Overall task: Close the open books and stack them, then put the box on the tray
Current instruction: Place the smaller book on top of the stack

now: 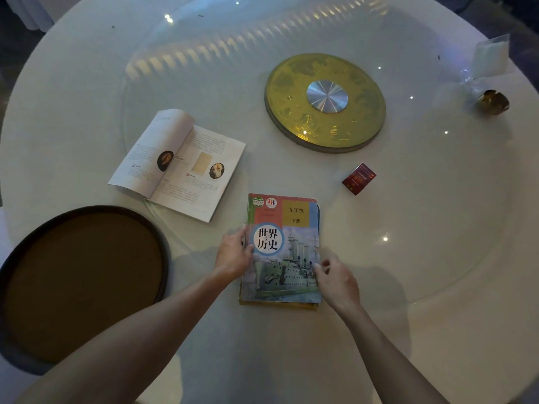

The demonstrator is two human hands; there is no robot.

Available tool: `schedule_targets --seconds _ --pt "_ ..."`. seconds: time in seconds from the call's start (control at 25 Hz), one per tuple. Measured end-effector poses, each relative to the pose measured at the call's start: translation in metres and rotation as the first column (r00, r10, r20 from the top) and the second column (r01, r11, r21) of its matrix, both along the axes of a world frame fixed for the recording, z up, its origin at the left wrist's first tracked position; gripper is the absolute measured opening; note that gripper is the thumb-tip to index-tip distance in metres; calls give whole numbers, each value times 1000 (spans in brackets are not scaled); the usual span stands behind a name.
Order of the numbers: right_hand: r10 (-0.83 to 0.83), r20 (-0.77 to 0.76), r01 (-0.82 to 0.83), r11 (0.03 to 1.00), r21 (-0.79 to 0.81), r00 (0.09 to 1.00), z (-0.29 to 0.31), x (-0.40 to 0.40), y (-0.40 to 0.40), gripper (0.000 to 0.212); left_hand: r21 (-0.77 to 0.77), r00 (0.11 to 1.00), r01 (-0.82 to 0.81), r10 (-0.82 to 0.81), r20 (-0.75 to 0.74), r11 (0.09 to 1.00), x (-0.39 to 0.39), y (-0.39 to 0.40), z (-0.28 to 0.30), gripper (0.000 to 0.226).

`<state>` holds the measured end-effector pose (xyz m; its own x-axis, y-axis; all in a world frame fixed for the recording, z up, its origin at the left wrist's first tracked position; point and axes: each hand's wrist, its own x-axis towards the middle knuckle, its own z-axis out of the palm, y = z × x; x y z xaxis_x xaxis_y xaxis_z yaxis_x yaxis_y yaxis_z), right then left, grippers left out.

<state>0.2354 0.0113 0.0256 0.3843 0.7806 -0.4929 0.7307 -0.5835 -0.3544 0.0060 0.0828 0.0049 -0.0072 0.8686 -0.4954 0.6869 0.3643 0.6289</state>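
Glossy paper cover on the closed book (282, 249); matt printed pages in the open book (178, 163). Clear, reflective glass turntable (408, 228) (ceiling lights mirrored) over smooth white table (262, 345). Brushed-metal hub (327, 96), shiny cardboard box (359, 178), matt brown tray (84, 284).

place: restaurant banquet room | evidence: round clothed table (379, 345), glass lazy susan (221, 65), gold turntable base (325, 102)

Round white table (379, 330), glass turntable (233, 68), gold disc (291, 83) at centre
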Motion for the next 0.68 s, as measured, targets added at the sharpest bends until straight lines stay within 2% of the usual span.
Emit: schedule_targets --seconds 0.08,0.28,0.48,0.6,0.68 --pt "-18 -41 20 999 31 999 -2 -2 3 19 0 999 24 -24 24 1000 -3 1 -1 50" --pt "49 16 -49 999 5 999 -3 -6 0 16 4 995 102 -102 6 995 -6 -1 0 59" --pt "215 163 -187 967 -172 963 2 -5 18 23 -23 983 180 -180 25 983 -15 11 -2 65" --pt "206 245 -212 977 -2 947 11 -23 39 31 -65 988 132 -126 86 989 -24 22 3 56" --pt "215 183 -242 959 144 959 18 -46 60 41 -5 994 85 -85 64 996 -39 34 12 52"
